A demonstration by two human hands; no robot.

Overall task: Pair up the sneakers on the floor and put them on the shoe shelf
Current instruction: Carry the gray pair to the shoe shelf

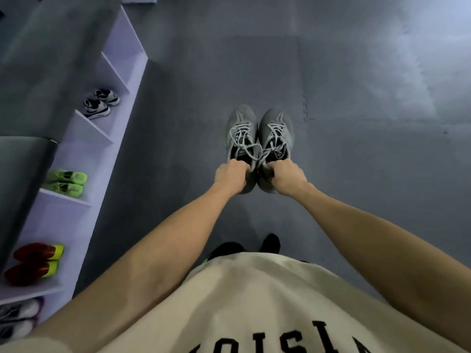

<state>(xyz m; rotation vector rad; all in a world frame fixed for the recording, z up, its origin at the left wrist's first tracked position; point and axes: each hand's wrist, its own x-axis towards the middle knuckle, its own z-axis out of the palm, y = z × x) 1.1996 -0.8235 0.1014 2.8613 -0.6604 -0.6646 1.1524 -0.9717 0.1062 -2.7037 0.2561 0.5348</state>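
Each hand, left hand (230, 175) and right hand (288, 177), grasps one grey sneaker (240, 133) by its heel, side by side as a pair, for the shoe shelf (119, 118) at nine o'clock.

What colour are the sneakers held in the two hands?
Grey, with pale grey laces: the pair of grey lace-up sneakers, clearest in the head view.

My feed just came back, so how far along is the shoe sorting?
Done: the shoe shelf already holds black-and-white, green, red-and-yellow and white pairs. In hand: the left hand and right hand each grip one grey sneaker, side by side. Left: shelving this pair; no other loose shoes show.
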